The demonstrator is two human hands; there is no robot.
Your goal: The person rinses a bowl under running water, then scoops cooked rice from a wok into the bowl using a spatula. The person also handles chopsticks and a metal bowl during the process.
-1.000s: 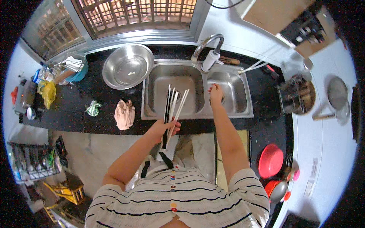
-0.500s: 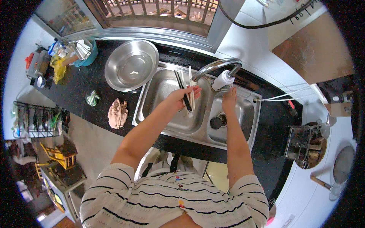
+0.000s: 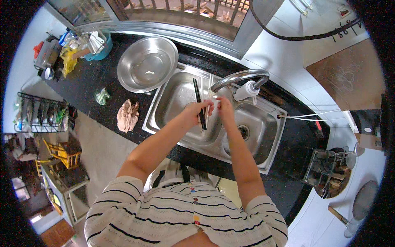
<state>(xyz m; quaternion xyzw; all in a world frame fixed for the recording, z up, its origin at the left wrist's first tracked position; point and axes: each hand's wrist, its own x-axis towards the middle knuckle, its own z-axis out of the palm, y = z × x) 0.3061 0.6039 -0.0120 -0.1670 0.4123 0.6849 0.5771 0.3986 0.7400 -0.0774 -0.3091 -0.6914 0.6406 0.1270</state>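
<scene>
Over the left basin of the steel sink (image 3: 164,103), my left hand (image 3: 196,113) is closed around a bundle of chopsticks (image 3: 196,89), some black and some pale. Their ends stick out above and below my fingers. Just to its right, my right hand (image 3: 225,110) has its fingers curled in toward the bundle. Whether those fingers touch the chopsticks or hold anything is hidden. A curved chrome faucet (image 3: 240,76) arches above, with a white cylindrical fitting (image 3: 246,90) under its end. The right basin shows a round drain (image 3: 243,131).
Left of the sink stands a large steel bowl (image 3: 135,76). A crumpled pinkish cloth (image 3: 128,115) and a crumpled plastic bag (image 3: 103,96) lie on the black counter (image 3: 84,92). A blue tub (image 3: 106,48) with utensils sits farther left. A glass-like rack (image 3: 319,166) stands at right.
My right hand has moved left and nearer, from beside the white fitting to next to my left hand. The chopsticks remain in my left hand. The view has shifted slightly.
</scene>
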